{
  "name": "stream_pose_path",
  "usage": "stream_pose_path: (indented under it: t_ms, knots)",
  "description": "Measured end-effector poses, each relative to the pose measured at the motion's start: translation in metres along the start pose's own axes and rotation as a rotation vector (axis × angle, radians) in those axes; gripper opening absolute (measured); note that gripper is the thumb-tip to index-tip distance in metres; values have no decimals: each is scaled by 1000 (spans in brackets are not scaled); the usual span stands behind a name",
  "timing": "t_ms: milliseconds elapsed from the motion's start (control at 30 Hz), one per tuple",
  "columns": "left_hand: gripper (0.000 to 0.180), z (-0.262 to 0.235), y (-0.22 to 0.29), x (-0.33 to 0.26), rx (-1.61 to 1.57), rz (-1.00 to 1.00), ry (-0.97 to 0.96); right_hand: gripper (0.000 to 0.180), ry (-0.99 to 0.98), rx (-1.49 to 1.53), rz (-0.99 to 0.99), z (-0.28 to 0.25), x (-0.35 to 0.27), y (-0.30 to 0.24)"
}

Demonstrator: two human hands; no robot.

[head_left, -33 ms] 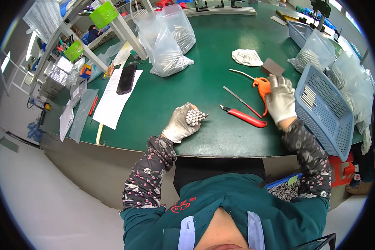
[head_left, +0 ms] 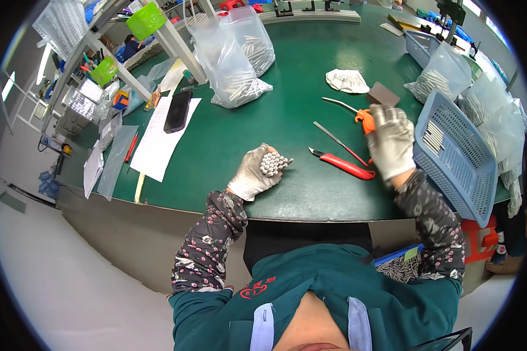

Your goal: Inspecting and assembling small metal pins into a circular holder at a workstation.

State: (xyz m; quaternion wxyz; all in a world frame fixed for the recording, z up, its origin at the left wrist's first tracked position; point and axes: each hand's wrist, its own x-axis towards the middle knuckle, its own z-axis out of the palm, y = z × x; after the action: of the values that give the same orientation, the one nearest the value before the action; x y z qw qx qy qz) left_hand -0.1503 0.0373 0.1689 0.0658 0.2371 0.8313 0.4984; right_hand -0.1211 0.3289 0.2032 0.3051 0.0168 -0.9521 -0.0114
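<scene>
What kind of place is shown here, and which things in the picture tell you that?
Probably a factory assembly or packing bench. The green work table carries clear bags of small metal rods, the gloved left hand grips a bundle of metal rods, and a blue plastic basket sits beside the right hand.

The gloved left hand (head_left: 253, 174) grips a bundle of metal rods (head_left: 273, 163) on the green table (head_left: 287, 111); the gloved right hand (head_left: 390, 140) rests beside orange-handled pliers (head_left: 357, 116).
</scene>
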Motion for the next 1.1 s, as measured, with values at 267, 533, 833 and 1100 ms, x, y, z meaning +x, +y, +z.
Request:
stream_pose_path:
  t_ms: [267, 533, 833, 1100]
  knots:
    - [48, 15, -5, 3, -473, -38, 0, 39, -595, 1284, 63, 29, -7, -91]
    - [56, 7, -21, 5, -374, 53, -19, 32, -444, 1258, 32, 45, -8, -119]
    - [58, 1, -9, 0, -621, -17, -33, 32, -469, 1257, 49, 47, -6, -124]
    - [62, 2, -13, 4, -611, -56, -40, 31, -366, 1258, 37, 63, -8, -125]
